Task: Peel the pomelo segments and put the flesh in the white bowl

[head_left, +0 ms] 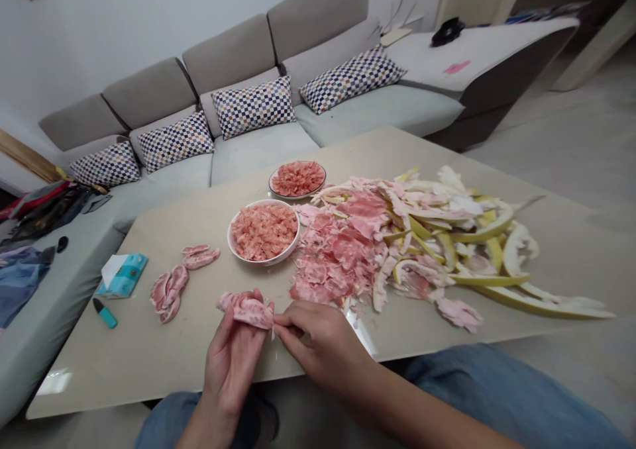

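Bare forearms (211,419) nearest, in front of the bowl (268,262) of pink pulp. Left hand (236,353) cupped a segment (244,308), fingers bent together behind it, thumb against its near side. Right hand (325,336) pinched the segment's right end between thumb and forefinger, other fingers folded. Segment was off the table, just in front of the bowl. Left of bowl: loose segments (169,293), tissue pack (130,273), marker (106,314). Right: heaped membranes (338,253), then peel (450,253) farther out. Behind, near it: a pulp-filled dish (298,197).
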`<state>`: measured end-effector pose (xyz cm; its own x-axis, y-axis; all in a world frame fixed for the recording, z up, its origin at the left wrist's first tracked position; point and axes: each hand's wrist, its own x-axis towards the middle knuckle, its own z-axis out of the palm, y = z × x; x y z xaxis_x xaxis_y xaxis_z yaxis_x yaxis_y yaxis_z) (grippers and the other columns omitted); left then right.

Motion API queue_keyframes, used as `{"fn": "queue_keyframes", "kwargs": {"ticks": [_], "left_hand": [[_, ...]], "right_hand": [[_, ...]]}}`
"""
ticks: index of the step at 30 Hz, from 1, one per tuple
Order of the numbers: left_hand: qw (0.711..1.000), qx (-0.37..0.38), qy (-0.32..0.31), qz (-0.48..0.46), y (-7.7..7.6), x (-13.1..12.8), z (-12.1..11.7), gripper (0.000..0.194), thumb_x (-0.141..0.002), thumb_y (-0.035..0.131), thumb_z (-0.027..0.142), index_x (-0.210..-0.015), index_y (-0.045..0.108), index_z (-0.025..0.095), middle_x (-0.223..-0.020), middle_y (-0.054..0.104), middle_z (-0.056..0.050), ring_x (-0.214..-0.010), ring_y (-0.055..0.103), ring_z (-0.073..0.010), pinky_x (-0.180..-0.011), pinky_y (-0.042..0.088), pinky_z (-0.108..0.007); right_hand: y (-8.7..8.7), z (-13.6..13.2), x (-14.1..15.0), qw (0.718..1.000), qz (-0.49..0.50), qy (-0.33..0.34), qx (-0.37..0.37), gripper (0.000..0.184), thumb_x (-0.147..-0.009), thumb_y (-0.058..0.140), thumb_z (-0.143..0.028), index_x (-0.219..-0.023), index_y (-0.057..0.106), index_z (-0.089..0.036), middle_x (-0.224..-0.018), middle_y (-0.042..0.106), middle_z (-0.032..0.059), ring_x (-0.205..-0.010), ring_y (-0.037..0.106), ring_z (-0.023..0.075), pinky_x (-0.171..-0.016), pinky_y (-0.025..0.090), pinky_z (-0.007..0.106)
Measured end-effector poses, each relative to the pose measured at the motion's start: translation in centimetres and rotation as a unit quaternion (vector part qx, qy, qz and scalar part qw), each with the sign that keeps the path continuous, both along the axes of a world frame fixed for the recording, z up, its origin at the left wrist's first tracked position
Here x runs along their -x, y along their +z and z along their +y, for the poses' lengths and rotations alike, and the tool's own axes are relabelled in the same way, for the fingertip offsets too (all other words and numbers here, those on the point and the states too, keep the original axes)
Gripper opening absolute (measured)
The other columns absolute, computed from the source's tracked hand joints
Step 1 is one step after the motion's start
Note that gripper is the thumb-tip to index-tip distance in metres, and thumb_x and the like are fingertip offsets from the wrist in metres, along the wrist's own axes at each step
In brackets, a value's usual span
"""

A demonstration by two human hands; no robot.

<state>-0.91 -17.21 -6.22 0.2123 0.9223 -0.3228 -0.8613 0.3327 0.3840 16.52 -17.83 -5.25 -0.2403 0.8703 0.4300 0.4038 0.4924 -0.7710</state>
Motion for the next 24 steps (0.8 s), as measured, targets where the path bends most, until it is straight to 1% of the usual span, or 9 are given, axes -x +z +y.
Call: {"fn": "queue_keyframes", "kwargs": {"ticks": [5, 8, 10, 15, 18, 21, 24], "left_hand": [[1.0, -0.018, -0.003, 0.015, 0.1, -0.4, -0.4, 0.048, -0.1, 0.022, 0.014, -0.102, 0.07, 0.015, -0.111, 0.074, -0.01, -0.121, 0.06, -0.0168, -0.112, 0.037, -0.038], [1.0, -0.025, -0.015, 0.011, 0.2, -0.5, -0.5, 0.047, -0.101, 0.023, 0.016, -0.103, 0.07, 0.016, -0.11, 0.074, -0.01, -0.121, 0.059, -0.0174, -0.109, 0.041, -0.035], [1.0, -0.025, -0.019, 0.002, 0.2, -0.4, -0.5, 0.045, -0.101, 0.025, 0.017, -0.103, 0.07, 0.016, -0.11, 0.074, -0.01, -0.12, 0.06, -0.0188, -0.106, 0.044, -0.035], [0.998, -0.007, -0.054, -0.038, 0.4, -0.1, -0.1, 0.036, -0.099, 0.033, 0.018, -0.1, 0.07, 0.015, -0.106, 0.074, -0.011, -0.11, 0.066, -0.0216, -0.1, 0.049, -0.044], [0.996, -0.001, -0.067, -0.057, 0.5, -0.2, -0.1, 0.032, -0.098, 0.037, 0.015, -0.099, 0.069, 0.014, -0.104, 0.074, -0.012, -0.105, 0.067, -0.023, -0.096, 0.051, -0.046], [0.995, 0.008, -0.07, -0.072, 0.9, -0.5, -0.4, 0.027, -0.096, 0.042, 0.014, -0.095, 0.069, 0.014, -0.101, 0.072, -0.012, -0.102, 0.068, -0.0229, -0.092, 0.053, -0.044], [0.993, 0.016, -0.08, -0.087, 1.2, -0.6, -0.6, 0.021, -0.093, 0.047, 0.015, -0.093, 0.068, 0.015, -0.097, 0.07, -0.011, -0.096, 0.068, -0.0217, -0.086, 0.056, -0.041]], "right_hand": [[-0.3, -0.1, 0.6, 0.998, -0.003, -0.059, -0.001, 0.014, -0.079, 0.056, -0.011, -0.071, 0.066, -0.016, -0.062, 0.062, 0.0014, -0.056, 0.056, 0.0131, -0.054, 0.04, 0.023], [-0.5, -0.2, 1.0, 0.993, -0.006, -0.107, -0.04, 0.013, -0.073, 0.055, -0.01, -0.063, 0.058, -0.017, -0.057, 0.057, -0.0003, -0.051, 0.051, 0.0116, -0.052, 0.037, 0.023], [-0.6, -0.1, 1.1, 0.988, -0.02, -0.131, -0.077, 0.013, -0.07, 0.053, -0.009, -0.061, 0.055, -0.018, -0.056, 0.055, -0.0006, -0.05, 0.05, 0.0116, -0.052, 0.035, 0.024], [-0.6, 0.0, 0.7, 0.976, -0.058, -0.145, -0.152, 0.014, -0.073, 0.05, -0.01, -0.064, 0.057, -0.017, -0.058, 0.056, 0.0006, -0.053, 0.051, 0.0131, -0.053, 0.035, 0.025], [-0.6, -0.1, 0.6, 0.973, -0.056, -0.132, -0.182, 0.015, -0.073, 0.05, -0.009, -0.064, 0.058, -0.017, -0.057, 0.056, 0.0003, -0.052, 0.051, 0.0131, -0.052, 0.035, 0.025], [-0.3, -0.2, 0.4, 0.98, -0.026, -0.107, -0.164, 0.013, -0.071, 0.051, -0.009, -0.065, 0.059, -0.017, -0.057, 0.056, -0.0004, -0.052, 0.052, 0.0124, -0.051, 0.037, 0.024], [0.8, 0.2, -0.6, 0.992, 0.025, -0.089, -0.083, 0.013, -0.068, 0.052, -0.007, -0.065, 0.059, -0.018, -0.057, 0.057, -0.0017, -0.051, 0.054, 0.011, -0.05, 0.04, 0.022]]}}
